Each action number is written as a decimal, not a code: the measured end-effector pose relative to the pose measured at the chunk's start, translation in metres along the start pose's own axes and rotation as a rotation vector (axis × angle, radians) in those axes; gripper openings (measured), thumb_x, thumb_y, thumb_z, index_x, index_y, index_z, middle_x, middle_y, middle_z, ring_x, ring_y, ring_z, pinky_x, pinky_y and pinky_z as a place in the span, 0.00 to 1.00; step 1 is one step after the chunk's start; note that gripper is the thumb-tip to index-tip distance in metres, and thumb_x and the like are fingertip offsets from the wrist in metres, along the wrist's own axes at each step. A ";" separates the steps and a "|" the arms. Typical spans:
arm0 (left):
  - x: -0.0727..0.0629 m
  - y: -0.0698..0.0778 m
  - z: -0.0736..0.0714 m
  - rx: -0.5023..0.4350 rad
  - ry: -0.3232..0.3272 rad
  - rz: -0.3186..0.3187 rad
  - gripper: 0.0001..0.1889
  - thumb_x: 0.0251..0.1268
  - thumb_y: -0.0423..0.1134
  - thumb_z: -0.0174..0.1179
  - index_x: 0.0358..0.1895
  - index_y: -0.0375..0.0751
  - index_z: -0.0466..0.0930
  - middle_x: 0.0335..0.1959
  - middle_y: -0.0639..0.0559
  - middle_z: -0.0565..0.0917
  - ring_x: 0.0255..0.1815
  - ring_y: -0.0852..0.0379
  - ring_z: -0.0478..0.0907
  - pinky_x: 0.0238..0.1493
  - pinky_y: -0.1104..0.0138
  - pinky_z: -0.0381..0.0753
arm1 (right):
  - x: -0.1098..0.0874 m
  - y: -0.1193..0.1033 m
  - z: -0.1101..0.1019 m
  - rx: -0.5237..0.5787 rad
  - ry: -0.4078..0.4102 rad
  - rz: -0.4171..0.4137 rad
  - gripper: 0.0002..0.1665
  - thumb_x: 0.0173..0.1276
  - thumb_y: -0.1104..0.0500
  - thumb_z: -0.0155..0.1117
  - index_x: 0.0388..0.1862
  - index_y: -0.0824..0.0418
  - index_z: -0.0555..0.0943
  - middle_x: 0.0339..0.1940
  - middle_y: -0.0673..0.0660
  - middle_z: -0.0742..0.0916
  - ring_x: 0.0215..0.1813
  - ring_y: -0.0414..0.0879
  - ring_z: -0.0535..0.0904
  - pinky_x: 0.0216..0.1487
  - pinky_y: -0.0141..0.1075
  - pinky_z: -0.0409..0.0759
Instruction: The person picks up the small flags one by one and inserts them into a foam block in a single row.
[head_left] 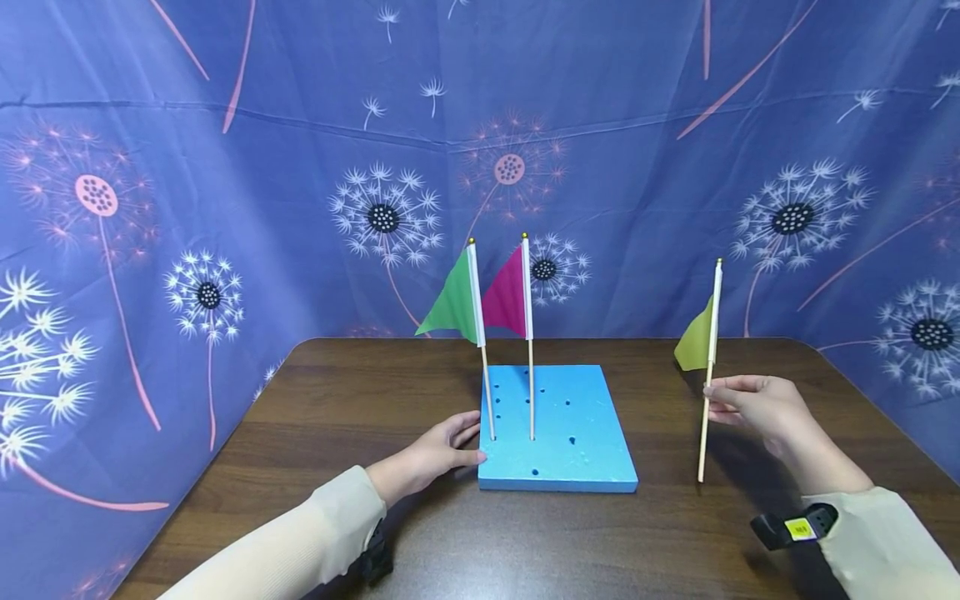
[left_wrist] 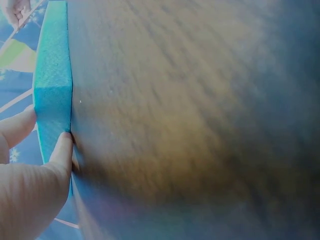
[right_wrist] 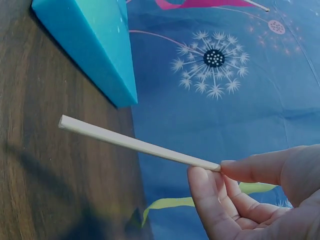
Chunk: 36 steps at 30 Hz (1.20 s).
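A blue foam block (head_left: 592,450) with several holes lies on the table. A green flag (head_left: 456,300) and a magenta flag (head_left: 510,296) stand in it on thin wooden sticks, the green one leaning slightly left. My left hand (head_left: 431,454) touches the block's left edge; in the left wrist view its fingertips rest against the side (left_wrist: 52,110). To the right of the block, my right hand (head_left: 765,408) pinches the stick of a yellow flag (head_left: 697,337) between thumb and fingers. That stick (right_wrist: 135,145) is nearly upright, its bare lower end pointing down, apart from the block.
The brown wooden table (head_left: 337,400) extends around the block. Behind it hangs a blue cloth (head_left: 300,208) printed with dandelions. A dark wrist strap (head_left: 795,527) with a yellow label sits on my right wrist.
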<state>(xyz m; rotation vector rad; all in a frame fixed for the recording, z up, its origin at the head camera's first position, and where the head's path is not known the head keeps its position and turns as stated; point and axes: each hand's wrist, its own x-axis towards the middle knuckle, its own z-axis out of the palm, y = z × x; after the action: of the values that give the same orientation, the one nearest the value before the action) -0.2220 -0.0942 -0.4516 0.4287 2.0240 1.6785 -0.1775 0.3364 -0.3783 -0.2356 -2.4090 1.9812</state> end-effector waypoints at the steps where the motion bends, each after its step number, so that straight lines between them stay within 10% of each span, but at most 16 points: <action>1: 0.000 0.000 0.000 0.000 0.000 -0.001 0.38 0.64 0.30 0.62 0.74 0.28 0.52 0.75 0.33 0.58 0.76 0.41 0.56 0.76 0.49 0.57 | 0.000 0.000 0.001 -0.003 -0.001 -0.003 0.15 0.68 0.70 0.57 0.26 0.54 0.82 0.23 0.43 0.85 0.28 0.35 0.83 0.35 0.30 0.87; 29: -0.003 0.000 0.000 0.003 0.002 -0.011 0.38 0.65 0.31 0.62 0.74 0.30 0.51 0.75 0.35 0.59 0.76 0.42 0.55 0.76 0.49 0.57 | -0.005 -0.017 0.039 0.036 0.113 -0.227 0.08 0.66 0.69 0.62 0.33 0.56 0.82 0.24 0.42 0.86 0.27 0.35 0.84 0.34 0.28 0.86; 36: -0.001 -0.001 0.000 -0.010 0.002 -0.004 0.38 0.64 0.30 0.62 0.74 0.29 0.52 0.75 0.34 0.58 0.76 0.42 0.55 0.75 0.50 0.58 | -0.008 -0.023 0.053 -0.044 0.164 -0.221 0.12 0.69 0.63 0.62 0.46 0.71 0.78 0.26 0.39 0.85 0.30 0.33 0.85 0.37 0.28 0.86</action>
<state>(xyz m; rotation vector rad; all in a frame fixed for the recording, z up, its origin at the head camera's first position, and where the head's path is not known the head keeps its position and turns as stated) -0.2211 -0.0951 -0.4528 0.4193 2.0155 1.6866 -0.1775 0.2789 -0.3653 -0.1209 -2.2691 1.7458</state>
